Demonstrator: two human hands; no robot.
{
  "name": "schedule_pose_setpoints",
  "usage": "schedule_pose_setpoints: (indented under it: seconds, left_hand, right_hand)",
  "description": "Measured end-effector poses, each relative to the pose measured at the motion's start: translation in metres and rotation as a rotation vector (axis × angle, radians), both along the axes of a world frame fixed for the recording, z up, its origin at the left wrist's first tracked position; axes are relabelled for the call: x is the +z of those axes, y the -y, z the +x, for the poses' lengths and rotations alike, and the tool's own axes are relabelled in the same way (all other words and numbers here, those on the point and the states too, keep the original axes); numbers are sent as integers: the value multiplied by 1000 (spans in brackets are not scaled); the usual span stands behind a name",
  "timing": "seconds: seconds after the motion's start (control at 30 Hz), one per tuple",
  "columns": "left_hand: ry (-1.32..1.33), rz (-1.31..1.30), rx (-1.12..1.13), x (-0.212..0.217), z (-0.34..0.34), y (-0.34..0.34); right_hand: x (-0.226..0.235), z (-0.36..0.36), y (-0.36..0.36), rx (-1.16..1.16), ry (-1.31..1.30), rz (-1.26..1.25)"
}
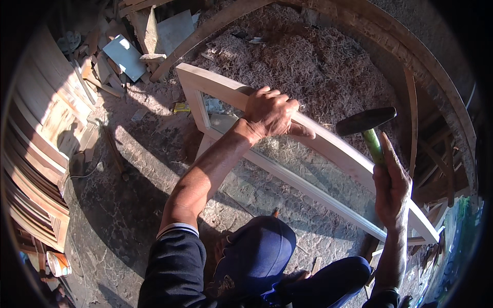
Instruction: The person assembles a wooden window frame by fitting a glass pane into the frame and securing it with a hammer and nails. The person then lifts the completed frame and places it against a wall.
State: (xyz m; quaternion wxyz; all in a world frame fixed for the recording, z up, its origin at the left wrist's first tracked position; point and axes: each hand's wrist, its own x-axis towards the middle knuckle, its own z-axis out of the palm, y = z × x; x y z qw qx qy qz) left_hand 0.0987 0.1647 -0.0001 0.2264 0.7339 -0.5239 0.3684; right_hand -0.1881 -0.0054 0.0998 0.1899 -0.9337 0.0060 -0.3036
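A pale wooden frame (221, 81) with a glass pane (308, 164) stands tilted on its long edge before me. My left hand (270, 113) is closed over the upper rail near its middle, knuckles up. In my right hand (393, 192) is a hammer (366, 121) with a dark metal head and a green handle. The hammer head is raised beside the upper rail, toward the frame's right end. One finger of this hand stretches up along the handle. The lower rail (308, 185) shows through and below the glass.
Wood shavings (328, 66) lie heaped behind the frame, inside a large curved wooden piece (395, 25). Offcuts (105, 69) are piled at the far left. Wooden panels (38, 195) are stacked along the left side, near a white and orange tub (58, 263). My blue-clad knees are below.
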Motion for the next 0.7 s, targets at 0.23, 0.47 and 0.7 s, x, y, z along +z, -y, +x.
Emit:
schedule_pose_setpoints:
  seconds: [0.23, 0.47, 0.7]
  left_hand:
    - [8, -85, 80, -2, 6, -15]
    - [150, -399, 100, -17, 32, -12]
    - [147, -546, 47, -21, 31, -7]
  right_hand:
    - [38, 169, -54, 286, -73, -121]
    - [16, 286, -90, 501, -200, -114]
    - [2, 339, -107, 622, -104, -132]
